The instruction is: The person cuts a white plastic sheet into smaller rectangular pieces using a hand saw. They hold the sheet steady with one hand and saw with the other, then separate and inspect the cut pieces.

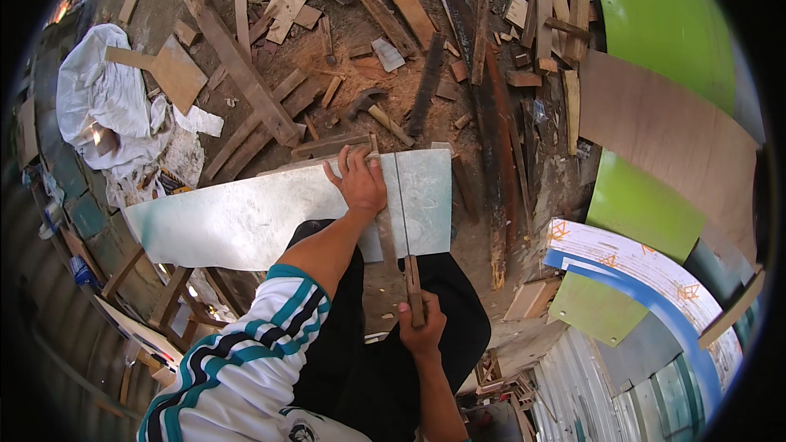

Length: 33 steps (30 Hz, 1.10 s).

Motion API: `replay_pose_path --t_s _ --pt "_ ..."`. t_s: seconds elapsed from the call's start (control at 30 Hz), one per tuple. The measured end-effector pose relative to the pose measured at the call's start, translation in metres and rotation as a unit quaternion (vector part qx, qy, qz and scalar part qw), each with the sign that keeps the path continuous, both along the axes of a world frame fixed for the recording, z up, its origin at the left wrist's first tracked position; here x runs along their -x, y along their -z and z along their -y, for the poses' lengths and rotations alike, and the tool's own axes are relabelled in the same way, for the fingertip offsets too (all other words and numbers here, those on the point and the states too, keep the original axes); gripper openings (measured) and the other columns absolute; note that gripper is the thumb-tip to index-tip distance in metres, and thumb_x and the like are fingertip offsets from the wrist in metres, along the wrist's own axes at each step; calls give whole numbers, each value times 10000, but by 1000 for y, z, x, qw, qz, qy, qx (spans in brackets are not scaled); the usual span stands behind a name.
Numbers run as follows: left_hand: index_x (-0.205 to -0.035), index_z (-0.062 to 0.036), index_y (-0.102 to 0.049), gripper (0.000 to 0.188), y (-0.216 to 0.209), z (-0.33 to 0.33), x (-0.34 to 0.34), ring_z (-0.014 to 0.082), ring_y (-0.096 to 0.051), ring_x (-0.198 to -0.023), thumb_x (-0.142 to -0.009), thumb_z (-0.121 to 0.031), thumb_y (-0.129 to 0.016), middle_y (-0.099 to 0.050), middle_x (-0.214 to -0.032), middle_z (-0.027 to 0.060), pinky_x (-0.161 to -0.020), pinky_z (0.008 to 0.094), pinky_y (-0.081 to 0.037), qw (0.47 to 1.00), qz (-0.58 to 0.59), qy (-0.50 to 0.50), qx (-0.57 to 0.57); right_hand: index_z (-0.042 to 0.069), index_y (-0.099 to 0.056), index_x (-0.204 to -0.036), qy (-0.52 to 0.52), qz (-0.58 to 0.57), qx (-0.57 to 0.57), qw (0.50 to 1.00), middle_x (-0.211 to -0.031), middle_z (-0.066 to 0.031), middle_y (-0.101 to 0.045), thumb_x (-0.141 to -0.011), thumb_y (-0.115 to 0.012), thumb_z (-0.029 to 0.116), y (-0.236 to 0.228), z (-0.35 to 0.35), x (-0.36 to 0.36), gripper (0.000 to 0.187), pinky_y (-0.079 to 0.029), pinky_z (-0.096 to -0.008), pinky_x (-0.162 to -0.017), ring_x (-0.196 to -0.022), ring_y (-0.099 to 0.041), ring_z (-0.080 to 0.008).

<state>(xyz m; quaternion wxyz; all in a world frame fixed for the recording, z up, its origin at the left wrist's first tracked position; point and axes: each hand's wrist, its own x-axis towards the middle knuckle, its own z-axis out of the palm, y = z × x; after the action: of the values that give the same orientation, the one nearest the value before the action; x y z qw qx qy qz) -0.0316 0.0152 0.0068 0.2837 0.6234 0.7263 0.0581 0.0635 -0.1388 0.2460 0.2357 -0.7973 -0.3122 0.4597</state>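
Observation:
A long, pale, scuffed sheet (237, 217) lies across my knees. My left hand (361, 184) presses on it near the far edge, fingers spread and thumb beside a narrow wooden strip (387, 237) that crosses the sheet. Below the near edge, my right hand (423, 326) is closed around the wooden handle of a tool (413, 278), which points away from me. From the handle a thin dark line runs over the sheet to its far edge. Whether this is a fine blade or a mark on the sheet, I cannot tell.
A claw hammer (378, 115) lies on the ground beyond the sheet, among planks (237, 57), offcuts and sawdust. White sacking (102, 90) is heaped at the left. Green panels (647, 205) and a brown board (663, 135) lie along the right, with corrugated metal (573, 393) nearer me.

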Motion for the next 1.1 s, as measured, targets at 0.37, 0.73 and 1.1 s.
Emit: replay_pose_path --t_s 0.37,0.73,1.1 --pt "-1241 -126 -548 307 5 0 2 253 -353 -1402 -1016 -293 -422 -555 -1280 46 -1186 585 64 1000 -12 -3 11 5 -591 -1006 -37 -41 24 998 -753 -166 -670 -885 -736 192 -21 -27 -4 265 -552 -371 -562 -660 -723 -318" --pt "-1266 -115 -536 327 -7 -7 6 264 -374 -1374 -1040 -299 -388 -553 -1253 70 -1185 561 -1 997 -45 47 51 -67 -508 -1388 -14 -50 -59 997 -997 -266 -721 -922 -682 178 -21 -44 -3 555 -600 -364 -684 -846 -755 -333" --pt "-1315 -115 -510 380 1 4 1 298 -227 -1505 -1076 -348 -329 -497 -1454 68 -1201 564 63 1000 -6 -16 -21 -90 -511 -1385 -9 -67 -72 995 -1025 -271 -718 -911 -665 150 -9 -25 -10 553 -597 -334 -679 -827 -758 -299"
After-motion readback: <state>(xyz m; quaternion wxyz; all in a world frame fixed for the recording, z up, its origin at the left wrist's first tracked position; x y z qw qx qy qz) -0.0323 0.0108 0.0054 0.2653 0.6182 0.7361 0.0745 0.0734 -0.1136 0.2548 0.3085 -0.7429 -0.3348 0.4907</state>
